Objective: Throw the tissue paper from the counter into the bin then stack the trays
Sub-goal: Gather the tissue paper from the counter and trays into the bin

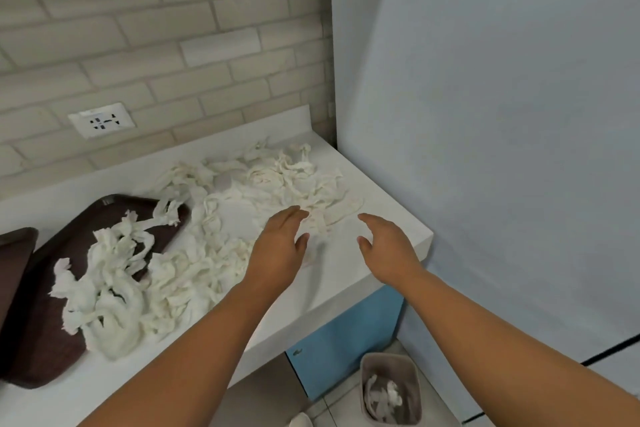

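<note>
1. A pale brick wall [156,28] fills the upper left of the view, and a plain grey-blue wall [502,114] stands at its right, meeting it in a corner.
2. The white worktop [332,291] runs along the brick wall and ends at a square corner near the plain wall.
3. The tissue paper [214,243] lies on the worktop as a wide mess of torn, twisted white strips, from the back edge down to the front left. Part of it spills over the nearer tray.
4. A dark brown tray [45,322] lies flat at the left of the worktop with a thick heap of tissue on its right half. A second brown tray [14,260] shows at the left edge of the view, just beside the first one.
5. A blue cabinet front [346,350] sits under the worktop's right end.
6. The left hand [280,243] reaches over the right part of the tissue, fingers straight and loose, holding nothing. Whether it touches the paper cannot be told.
7. The right hand [384,246] is over the bare worktop near the corner, palm turned inward, fingers spread and relaxed, also holding nothing.
8. A small grey bin [389,362] stands on the tiled floor below the corner, with some tissue already inside.
9. A white socket [101,120] sits in the brick wall above the trays.
</note>
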`<action>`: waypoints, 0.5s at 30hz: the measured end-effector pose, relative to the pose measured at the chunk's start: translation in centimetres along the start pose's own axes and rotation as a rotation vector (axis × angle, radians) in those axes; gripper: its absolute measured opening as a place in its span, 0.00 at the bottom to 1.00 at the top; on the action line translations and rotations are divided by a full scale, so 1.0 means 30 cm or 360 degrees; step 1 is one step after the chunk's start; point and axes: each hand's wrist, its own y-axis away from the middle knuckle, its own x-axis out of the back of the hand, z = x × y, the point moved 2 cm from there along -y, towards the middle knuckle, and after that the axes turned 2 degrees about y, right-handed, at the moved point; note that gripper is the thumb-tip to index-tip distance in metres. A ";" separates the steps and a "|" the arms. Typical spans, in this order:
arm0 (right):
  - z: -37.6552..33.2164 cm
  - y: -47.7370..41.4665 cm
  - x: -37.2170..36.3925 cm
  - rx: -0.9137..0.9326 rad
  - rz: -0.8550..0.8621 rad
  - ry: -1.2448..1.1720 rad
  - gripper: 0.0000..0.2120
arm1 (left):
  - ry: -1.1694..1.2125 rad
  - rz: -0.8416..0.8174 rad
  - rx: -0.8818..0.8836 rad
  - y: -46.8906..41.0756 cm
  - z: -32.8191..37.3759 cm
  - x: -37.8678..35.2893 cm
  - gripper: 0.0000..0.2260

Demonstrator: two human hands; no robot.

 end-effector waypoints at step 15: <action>0.065 -0.401 -0.238 -0.0072 -0.0199 0.0370 0.20 | 0.0232 -0.0522 -0.0209 -0.359 -0.272 -0.197 0.21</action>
